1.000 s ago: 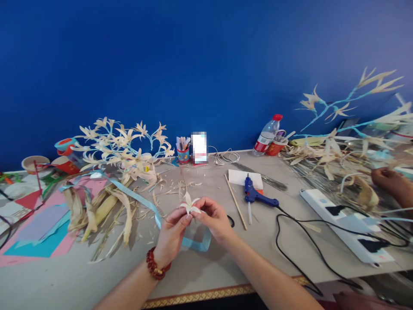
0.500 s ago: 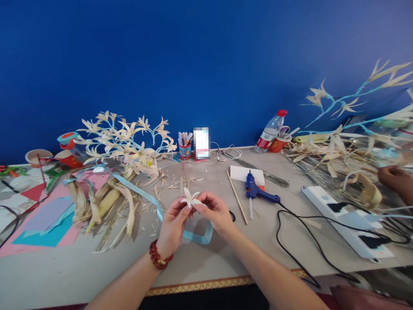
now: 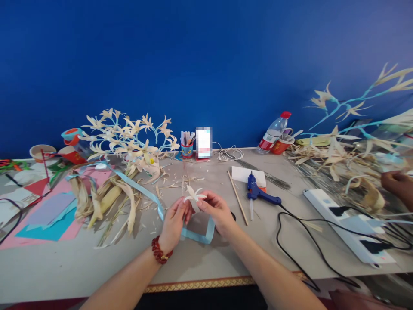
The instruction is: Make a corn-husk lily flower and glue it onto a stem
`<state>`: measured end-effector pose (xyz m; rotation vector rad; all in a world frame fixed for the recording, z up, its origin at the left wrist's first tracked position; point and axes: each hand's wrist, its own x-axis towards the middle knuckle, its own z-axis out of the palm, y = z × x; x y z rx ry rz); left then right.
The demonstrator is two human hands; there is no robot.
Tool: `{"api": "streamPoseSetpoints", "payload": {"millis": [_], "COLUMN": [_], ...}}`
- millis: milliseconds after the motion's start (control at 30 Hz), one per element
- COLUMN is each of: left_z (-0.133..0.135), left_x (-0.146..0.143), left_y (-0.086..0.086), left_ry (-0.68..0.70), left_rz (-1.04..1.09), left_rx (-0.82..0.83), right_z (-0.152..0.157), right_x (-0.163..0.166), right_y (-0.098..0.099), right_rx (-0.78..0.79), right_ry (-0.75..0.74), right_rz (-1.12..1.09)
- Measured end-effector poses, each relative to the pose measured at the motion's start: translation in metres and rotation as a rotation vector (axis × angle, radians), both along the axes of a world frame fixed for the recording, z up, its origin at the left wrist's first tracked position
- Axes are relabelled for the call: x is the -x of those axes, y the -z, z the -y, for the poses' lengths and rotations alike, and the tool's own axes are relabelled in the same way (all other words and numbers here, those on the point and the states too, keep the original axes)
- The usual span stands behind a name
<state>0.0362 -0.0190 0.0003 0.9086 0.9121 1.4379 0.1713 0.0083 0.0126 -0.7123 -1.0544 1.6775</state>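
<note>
"Gripping anything, the left hand (image 3: 172,223)?"

"Its fingers are curling at eight o'clock from the flower (image 3: 195,196); whether they're clamping its base, I cannot tell. The right hand (image 3: 219,211) is pinching a petal between thumb and fingers at four. Between them, the flower is hovering over the table (image 3: 51,275)."

"What's lying around it?"

"Husks (image 3: 109,200) are lying at nine, blossoms (image 3: 133,128) are spreading at ten, and ribbon (image 3: 138,185) is running past the left hand, bending at six. A pen cup (image 3: 187,150) is standing at twelve."

"Further right?"

"A stick (image 3: 238,198), then a glue gun (image 3: 254,189), are lying at three. A bottle (image 3: 271,137) is leaning at two, a power strip (image 3: 351,238) is stretching toward four, another person's hand (image 3: 398,186) is showing at three."
</note>
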Motion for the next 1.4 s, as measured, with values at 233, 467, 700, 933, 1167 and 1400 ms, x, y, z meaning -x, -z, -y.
{"api": "streamPoseSetpoints", "payload": {"millis": [233,467,700,933,1167,1400], "left_z": [0.002,0.0,-0.001,0.0,-0.001,0.001], "left_x": [-0.001,-0.001,-0.003,0.0,0.003,0.002], "left_y": [0.001,0.002,0.001,-0.002,-0.005,-0.007], "left_ry": [-0.02,-0.06,-0.066,-0.024,-0.023,0.061], "left_rz": [0.056,0.117,0.168,0.209,0.226,0.239], "left_rx": [-0.006,0.03,0.064,0.087,0.132,0.112], "right_z": [0.002,0.002,-0.003,-0.005,-0.003,-0.001], "right_x": [0.003,0.002,-0.001,-0.003,-0.003,-0.003], "right_y": [-0.002,0.0,-0.001,0.001,-0.002,-0.003], "right_rx": [-0.01,-0.05,0.006,0.12,0.102,0.044], "right_ry": [0.007,0.001,-0.054,-0.128,-0.131,-0.136], "right_rz": [-0.007,0.063,0.08,0.043,0.051,0.051]}}
